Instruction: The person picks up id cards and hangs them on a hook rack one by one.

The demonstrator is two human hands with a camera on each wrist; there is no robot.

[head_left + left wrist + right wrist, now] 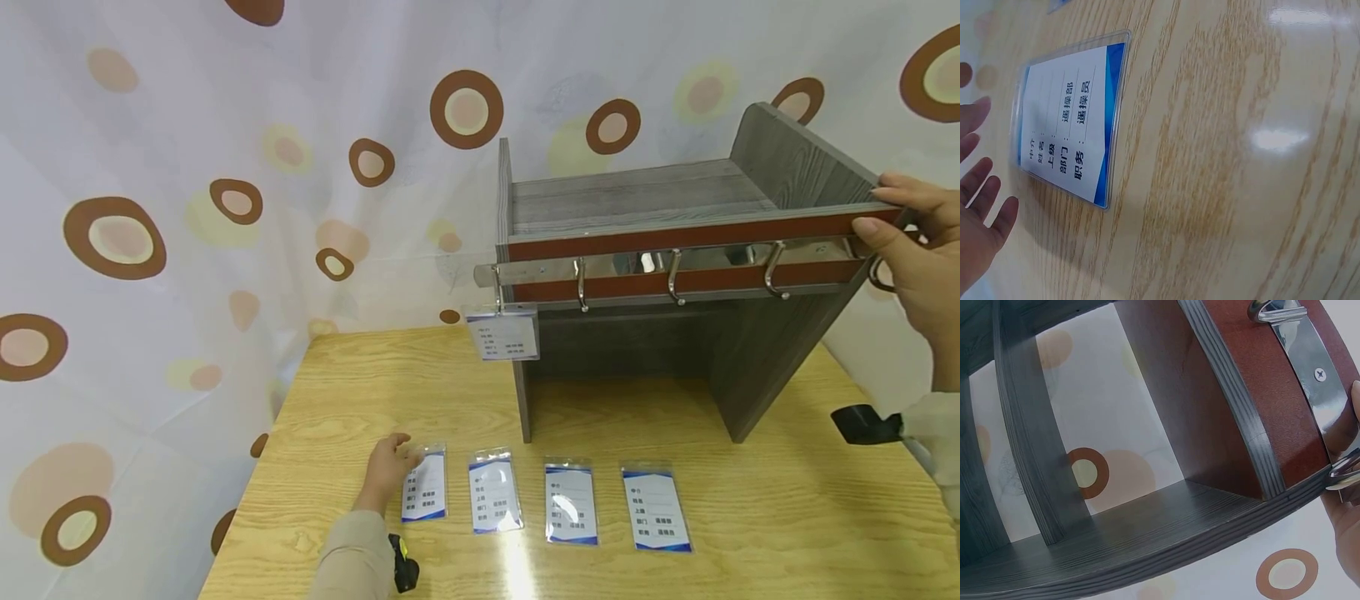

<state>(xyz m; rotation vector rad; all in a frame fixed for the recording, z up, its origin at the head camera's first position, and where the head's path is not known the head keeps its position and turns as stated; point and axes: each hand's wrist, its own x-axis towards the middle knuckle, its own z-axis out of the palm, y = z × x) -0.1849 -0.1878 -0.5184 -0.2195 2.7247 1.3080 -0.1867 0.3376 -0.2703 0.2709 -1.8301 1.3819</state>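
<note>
My left hand point(386, 471) is beside the top left of the leftmost badge holder point(425, 487) lying on the table. In the left wrist view, the fingers of that hand point(982, 209) are spread, with a visible gap to the clear-edged badge holder point(1066, 125). My right hand point(922, 258) grips the upper right front corner of a grey wooden shelf point(637, 200), thumb on its red-brown front board. Another badge holder point(504, 335) hangs from the leftmost metal hook point(497, 287) on the shelf's front.
Right of the leftmost one, a row of badge holders continues with a second point(495, 492), a third point(571, 504) and a fourth point(656, 510). Several hooks line the metal rail point(712, 257). A patterned curtain point(300, 125) stands behind the wooden table point(352, 375).
</note>
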